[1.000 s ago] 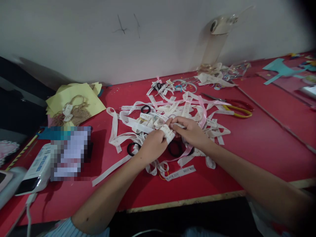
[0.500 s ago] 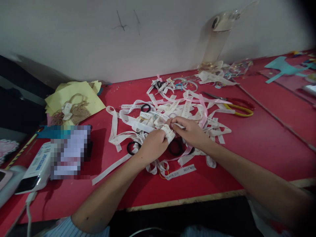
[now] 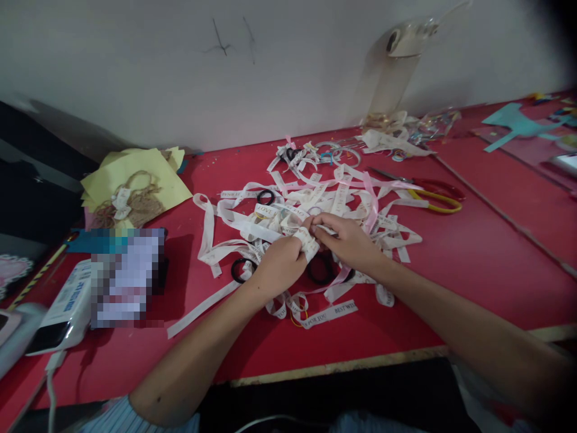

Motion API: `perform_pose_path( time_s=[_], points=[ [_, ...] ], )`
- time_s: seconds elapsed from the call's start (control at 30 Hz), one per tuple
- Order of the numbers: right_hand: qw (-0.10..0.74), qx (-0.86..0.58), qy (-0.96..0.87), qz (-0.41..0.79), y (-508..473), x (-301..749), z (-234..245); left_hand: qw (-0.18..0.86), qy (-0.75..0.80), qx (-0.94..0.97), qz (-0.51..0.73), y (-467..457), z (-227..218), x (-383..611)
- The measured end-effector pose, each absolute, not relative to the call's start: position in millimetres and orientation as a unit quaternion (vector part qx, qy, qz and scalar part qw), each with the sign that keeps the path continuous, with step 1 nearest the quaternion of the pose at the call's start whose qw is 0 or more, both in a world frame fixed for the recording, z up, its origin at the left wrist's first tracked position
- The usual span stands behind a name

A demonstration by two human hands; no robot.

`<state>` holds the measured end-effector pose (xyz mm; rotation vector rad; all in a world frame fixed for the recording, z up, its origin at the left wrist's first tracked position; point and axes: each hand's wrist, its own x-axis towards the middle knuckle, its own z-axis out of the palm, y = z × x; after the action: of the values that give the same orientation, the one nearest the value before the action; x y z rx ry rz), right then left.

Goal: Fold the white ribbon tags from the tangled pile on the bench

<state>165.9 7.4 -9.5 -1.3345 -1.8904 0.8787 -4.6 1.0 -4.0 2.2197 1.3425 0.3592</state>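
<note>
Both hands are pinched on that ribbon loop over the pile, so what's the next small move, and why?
Probably draw the free end snug with the right hand: the white printed ribbon is wrapped around the left hand fingers, and both hands pinch it, held above the ribbon pile.

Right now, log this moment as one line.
left hand: ribbon wrapped on fingers | right hand: pinching ribbon | table: ribbon pile, scissors, black ring
</note>
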Motion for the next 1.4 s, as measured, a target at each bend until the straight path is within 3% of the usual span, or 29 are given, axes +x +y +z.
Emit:
perform_pose_path(
  time_s=[1.4],
  points=[
    [0.291,-0.521,-0.744,0.300,7.7,167.0,-10.3,0.185,0.489,0.848,0.085,0.3,-4.7,-4.6]
  ],
)
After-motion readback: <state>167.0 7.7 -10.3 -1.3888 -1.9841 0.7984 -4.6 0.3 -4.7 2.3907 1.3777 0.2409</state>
